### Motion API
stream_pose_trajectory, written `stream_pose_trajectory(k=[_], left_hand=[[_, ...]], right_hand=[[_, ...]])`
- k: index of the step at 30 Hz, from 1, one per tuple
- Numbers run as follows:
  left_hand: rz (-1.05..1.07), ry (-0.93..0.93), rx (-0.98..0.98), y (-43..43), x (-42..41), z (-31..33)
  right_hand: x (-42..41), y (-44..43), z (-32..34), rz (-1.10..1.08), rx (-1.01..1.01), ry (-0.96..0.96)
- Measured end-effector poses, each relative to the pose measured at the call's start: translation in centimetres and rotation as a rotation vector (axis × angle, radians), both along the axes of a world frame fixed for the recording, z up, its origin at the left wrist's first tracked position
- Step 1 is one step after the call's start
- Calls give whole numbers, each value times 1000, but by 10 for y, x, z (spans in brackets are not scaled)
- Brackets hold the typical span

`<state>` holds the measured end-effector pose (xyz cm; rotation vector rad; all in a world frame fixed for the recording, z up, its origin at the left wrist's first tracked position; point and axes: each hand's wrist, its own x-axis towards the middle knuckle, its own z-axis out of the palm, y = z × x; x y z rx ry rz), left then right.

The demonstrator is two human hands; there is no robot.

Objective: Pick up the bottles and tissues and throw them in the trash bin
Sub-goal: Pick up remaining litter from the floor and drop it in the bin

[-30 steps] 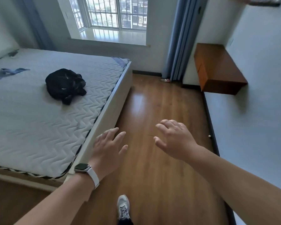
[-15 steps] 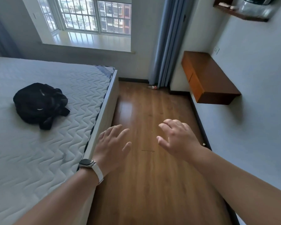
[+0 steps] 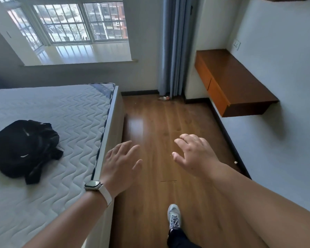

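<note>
- No bin shows anywhere in my view, so I cannot say what it holds.
- The one closed thing here is a black bag lying on the mattress to my left; what is inside it I cannot tell.
- A bottle lies on its side on the floor at the far end of the room, at the foot of the blue curtain and close to the skirting; it is small in view, with a reddish label.
- A tiny white scrap sits on the floor by the right-hand wall, under the wooden wall cabinet; whether it is tissue I cannot tell.
- Both my arms reach forward at about waist height, palms down, over the strip of floor between the bed and the wall.
- My left hand hangs just past the bed's edge, fingers spread and loose, holding nothing and touching nothing; a watch with a white strap is on that wrist.
- My right hand is a little further ahead, fingers splayed and slightly curled, thumb out, also empty.
- The two hands are apart, with bare floor showing between them.
- One grey shoe of mine is planted on the floor below my right arm.
</note>
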<state>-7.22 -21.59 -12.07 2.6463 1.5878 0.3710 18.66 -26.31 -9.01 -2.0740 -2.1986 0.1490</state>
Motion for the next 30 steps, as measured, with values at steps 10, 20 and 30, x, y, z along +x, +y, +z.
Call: stream_pose_trajectory(k=[10,20,30], left_hand=[[-27,20,45,165,106,25],[-31,21,1,290,143,19],[-99,-18,-47,479,152,-19]], right_hand=[[102,179,10,-34,34,12],[138,293,3,-42,4,-10],[149,459,-14,-123,-44,-78]])
